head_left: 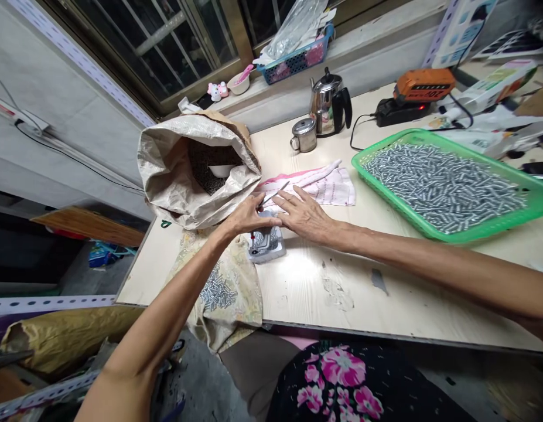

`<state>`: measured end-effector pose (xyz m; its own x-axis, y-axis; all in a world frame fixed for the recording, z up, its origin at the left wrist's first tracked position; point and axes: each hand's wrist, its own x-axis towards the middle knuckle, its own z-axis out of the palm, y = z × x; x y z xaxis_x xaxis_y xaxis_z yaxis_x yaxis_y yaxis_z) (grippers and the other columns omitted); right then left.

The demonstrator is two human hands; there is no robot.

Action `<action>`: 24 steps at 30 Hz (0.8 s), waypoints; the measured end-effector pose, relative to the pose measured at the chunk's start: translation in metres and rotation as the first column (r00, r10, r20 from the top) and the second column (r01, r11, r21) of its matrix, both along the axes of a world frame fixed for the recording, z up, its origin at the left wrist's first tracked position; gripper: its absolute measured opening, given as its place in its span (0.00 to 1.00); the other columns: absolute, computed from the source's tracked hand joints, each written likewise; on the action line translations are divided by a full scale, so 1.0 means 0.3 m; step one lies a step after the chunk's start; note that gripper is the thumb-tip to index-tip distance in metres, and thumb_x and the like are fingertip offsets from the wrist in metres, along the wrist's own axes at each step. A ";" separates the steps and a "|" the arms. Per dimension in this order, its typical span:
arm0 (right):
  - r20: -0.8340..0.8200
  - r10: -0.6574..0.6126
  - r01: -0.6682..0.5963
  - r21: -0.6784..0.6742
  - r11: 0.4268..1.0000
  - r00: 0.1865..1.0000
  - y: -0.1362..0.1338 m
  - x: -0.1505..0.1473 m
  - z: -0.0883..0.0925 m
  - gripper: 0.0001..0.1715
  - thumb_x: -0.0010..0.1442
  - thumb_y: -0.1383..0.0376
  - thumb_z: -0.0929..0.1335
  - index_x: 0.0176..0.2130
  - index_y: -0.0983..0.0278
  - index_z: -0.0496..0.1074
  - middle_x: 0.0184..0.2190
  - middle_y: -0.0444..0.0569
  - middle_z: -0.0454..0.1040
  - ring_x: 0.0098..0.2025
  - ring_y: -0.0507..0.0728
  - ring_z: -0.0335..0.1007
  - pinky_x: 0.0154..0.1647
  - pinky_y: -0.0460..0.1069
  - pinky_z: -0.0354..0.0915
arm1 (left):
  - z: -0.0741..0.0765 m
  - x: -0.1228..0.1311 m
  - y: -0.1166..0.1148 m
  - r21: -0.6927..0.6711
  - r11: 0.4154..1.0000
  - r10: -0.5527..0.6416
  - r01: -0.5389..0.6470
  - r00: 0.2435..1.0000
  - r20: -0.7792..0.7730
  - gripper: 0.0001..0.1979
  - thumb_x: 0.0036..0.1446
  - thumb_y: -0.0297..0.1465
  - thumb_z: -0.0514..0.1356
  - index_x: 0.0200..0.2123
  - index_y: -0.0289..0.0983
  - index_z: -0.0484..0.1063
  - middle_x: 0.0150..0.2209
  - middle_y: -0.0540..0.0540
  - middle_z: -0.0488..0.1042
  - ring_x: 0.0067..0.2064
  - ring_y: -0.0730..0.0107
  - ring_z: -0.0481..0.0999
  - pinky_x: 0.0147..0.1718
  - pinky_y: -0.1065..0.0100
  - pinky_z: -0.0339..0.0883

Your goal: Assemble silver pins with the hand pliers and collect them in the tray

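Note:
My left hand (248, 215) curls over the back of a small grey metal fixture in a shallow tray (266, 249); small metal pieces lie in this tray. A thin metal rod (275, 193) slants away from the left fingertips, which are closed at its near end. Beside it, my right hand (308, 218) is spread low, its fingers apart and the thumb side close to the left thumb. Whatever lies under the right palm is hidden. Small silvery metal pins (217, 290) are heaped on a patterned cloth (247, 293) in front of my left forearm.
An open sack (166, 170) of small dark pieces with a white scoop (222, 170) stands at left. A green basket (412, 225) of metal pins is at right. A pink-white towel (333, 190), lidded cup (304, 136), kettle (327, 102) and charging battery (423, 85) sit behind.

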<state>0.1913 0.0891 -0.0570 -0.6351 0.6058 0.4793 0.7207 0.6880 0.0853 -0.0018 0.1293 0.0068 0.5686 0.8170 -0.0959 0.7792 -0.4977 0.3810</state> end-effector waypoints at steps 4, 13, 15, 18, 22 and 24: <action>0.034 0.032 -0.031 -0.007 0.999 0.999 -0.010 0.009 -0.007 0.16 0.69 0.71 0.59 0.37 0.62 0.74 0.27 0.44 0.75 0.34 0.55 0.62 0.53 0.58 0.47 | 0.053 -0.034 -0.016 0.044 0.987 0.148 -0.153 0.983 0.107 0.24 0.61 0.49 0.54 0.40 0.34 0.77 0.36 0.44 0.76 0.40 0.61 0.73 0.41 0.65 0.66; -0.114 0.026 -0.032 -0.054 0.998 0.993 -0.033 0.065 0.010 0.20 0.72 0.59 0.58 0.32 0.64 0.69 0.24 0.45 0.72 0.26 0.53 0.53 0.40 0.52 0.47 | -0.057 -0.373 -0.223 0.125 0.958 0.287 -0.258 0.843 -0.454 0.11 0.58 0.29 0.57 0.30 0.35 0.80 0.33 0.40 0.77 0.36 0.62 0.73 0.34 0.66 0.64; -0.153 -0.006 0.001 -0.030 1.000 0.988 -0.063 0.094 0.030 0.20 0.72 0.60 0.58 0.32 0.64 0.68 0.25 0.45 0.72 0.27 0.53 0.56 0.40 0.52 0.48 | -0.094 -0.419 -0.275 0.110 0.977 0.211 -0.182 0.783 -0.585 0.11 0.58 0.26 0.56 0.31 0.35 0.80 0.36 0.38 0.77 0.42 0.58 0.73 0.38 0.65 0.65; -0.177 -0.021 0.018 -0.019 1.000 0.984 -0.144 0.154 0.063 0.19 0.73 0.61 0.58 0.32 0.64 0.67 0.26 0.43 0.71 0.28 0.53 0.59 0.42 0.51 0.51 | -0.133 -0.450 -0.314 0.094 0.990 0.138 -0.101 0.732 -0.667 0.13 0.60 0.24 0.54 0.34 0.34 0.79 0.40 0.36 0.76 0.46 0.55 0.71 0.42 0.62 0.65; -0.180 0.014 -0.024 -0.054 0.998 0.984 -0.290 0.238 0.061 0.16 0.72 0.62 0.60 0.33 0.64 0.67 0.25 0.41 0.68 0.27 0.51 0.60 0.45 0.51 0.54 | -0.164 -0.464 -0.311 0.109 0.993 0.113 -0.052 0.716 -0.689 0.13 0.62 0.24 0.52 0.36 0.32 0.78 0.41 0.35 0.75 0.46 0.54 0.70 0.43 0.60 0.65; -0.167 0.009 -0.023 -0.085 0.996 0.986 -0.361 0.270 0.029 0.16 0.72 0.63 0.60 0.32 0.63 0.67 0.23 0.40 0.65 0.26 0.51 0.60 0.47 0.51 0.54 | -0.169 -0.474 -0.303 0.121 0.991 0.120 -0.052 0.728 -0.675 0.13 0.62 0.24 0.52 0.35 0.31 0.78 0.41 0.34 0.76 0.46 0.54 0.71 0.43 0.60 0.65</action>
